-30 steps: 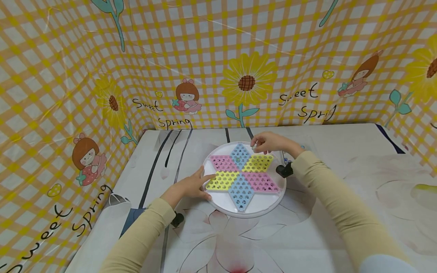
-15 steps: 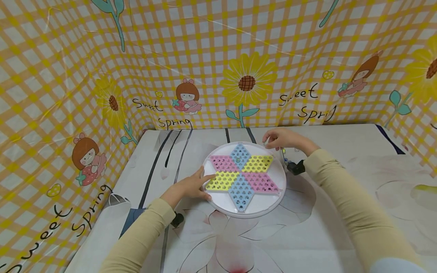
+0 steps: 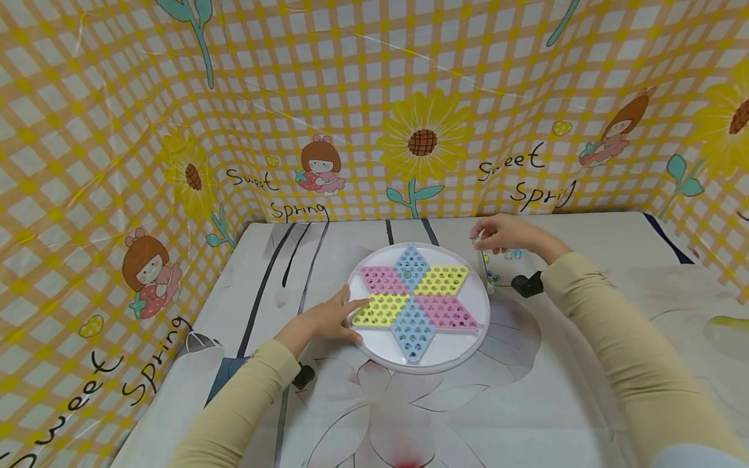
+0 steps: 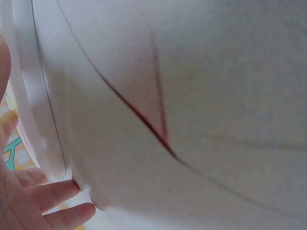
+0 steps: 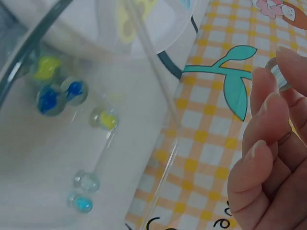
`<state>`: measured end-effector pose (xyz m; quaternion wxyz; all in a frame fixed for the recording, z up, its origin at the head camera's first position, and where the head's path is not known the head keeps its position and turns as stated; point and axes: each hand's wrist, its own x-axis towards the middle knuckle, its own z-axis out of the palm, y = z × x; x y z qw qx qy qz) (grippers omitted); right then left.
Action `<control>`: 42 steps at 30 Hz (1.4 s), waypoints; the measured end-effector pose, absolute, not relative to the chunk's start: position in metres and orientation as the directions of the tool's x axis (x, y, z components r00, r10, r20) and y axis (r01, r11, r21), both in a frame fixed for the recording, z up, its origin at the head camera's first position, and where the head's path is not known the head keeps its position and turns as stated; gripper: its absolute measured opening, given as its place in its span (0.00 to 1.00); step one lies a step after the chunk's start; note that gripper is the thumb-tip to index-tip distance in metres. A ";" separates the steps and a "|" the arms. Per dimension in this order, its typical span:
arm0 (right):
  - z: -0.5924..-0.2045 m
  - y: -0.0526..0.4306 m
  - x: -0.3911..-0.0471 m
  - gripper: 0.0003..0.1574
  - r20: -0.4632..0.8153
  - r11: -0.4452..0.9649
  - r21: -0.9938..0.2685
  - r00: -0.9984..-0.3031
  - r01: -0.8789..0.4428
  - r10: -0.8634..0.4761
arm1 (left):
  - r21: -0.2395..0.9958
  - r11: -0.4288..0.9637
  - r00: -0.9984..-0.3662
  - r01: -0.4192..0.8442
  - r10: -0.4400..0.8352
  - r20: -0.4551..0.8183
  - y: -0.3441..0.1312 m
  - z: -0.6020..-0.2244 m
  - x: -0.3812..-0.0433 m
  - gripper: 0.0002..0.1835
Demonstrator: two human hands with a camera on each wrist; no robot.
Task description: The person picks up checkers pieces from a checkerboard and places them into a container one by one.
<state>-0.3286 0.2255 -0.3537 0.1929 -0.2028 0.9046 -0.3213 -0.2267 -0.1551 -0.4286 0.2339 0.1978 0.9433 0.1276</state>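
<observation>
A round white Chinese checkers board [image 3: 374, 348] with a blue, pink and yellow star lies on the table; a small greenish marble [image 3: 407, 274] sits in its far blue point. My left hand [image 3: 328, 318] rests at the board's left edge, fingers spread and fairly straight, one fingertip on the yellow section. Beyond the board's far right side, my right hand [image 3: 506, 234] pinches a clear marble [image 5: 277, 74] between thumb and index finger. It hovers over a transparent box [image 5: 33, 36] holding several glass marbles, among them a blue one [image 5: 49, 99] and a turquoise one [image 5: 81, 203].
The white patterned tablecloth [image 3: 398, 416] covers the table. Yellow checked cloth [image 3: 351, 78] with sunflowers closes off the back and sides. A white object with a looped top [image 3: 201, 344] is at the left edge.
My right hand has moved right, from above the board's far edge to the transparent box, still pinching the small marble. The left hand has stayed in place.
</observation>
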 end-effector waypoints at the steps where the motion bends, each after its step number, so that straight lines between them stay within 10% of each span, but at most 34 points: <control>1: -0.354 0.227 -0.329 0.17 -0.218 0.711 -0.659 -0.842 -0.246 -0.493 | 0.331 0.890 -0.812 0.315 0.433 -0.392 -0.156 -0.429 -0.227 0.43; 42: -0.372 0.295 -0.327 0.21 -0.297 0.792 -0.594 -0.876 -0.141 -0.379 | 0.334 0.889 -0.812 0.314 0.434 -0.390 -0.157 -0.429 -0.227 0.43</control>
